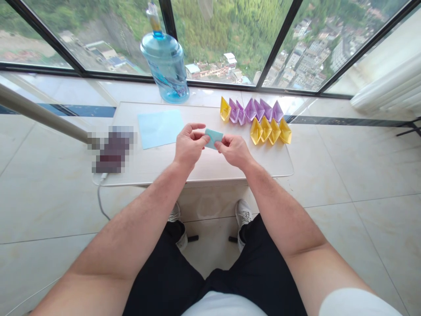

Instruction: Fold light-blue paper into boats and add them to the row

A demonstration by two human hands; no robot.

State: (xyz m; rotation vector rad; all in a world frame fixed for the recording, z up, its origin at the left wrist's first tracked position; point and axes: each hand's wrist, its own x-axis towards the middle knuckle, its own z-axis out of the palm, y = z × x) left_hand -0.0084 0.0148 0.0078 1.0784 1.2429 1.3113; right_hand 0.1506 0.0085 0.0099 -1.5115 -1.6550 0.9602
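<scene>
A small folded piece of light blue paper [213, 137] is held above the table between my two hands. My left hand [190, 147] pinches its left end between thumb and fingers, with the forefinger raised and curved over. At the right edge, my right hand [235, 148] grips it with thumb and fingertips. Left of my hands lies a flat light blue sheet of paper [159, 127]. To the right stand folded paper boats: several purple boats [251, 109] in the back row with a yellow boat [225, 109] at its left end, and several yellow boats [270, 131] in front.
The low white table [158, 169] has rounded corners. A blue water bottle [167, 66] stands behind it by the window. At the table's left end lies a blurred-out object [113, 149] with a cable [100, 197] hanging down. A beige pole [46, 112] slants in from the left.
</scene>
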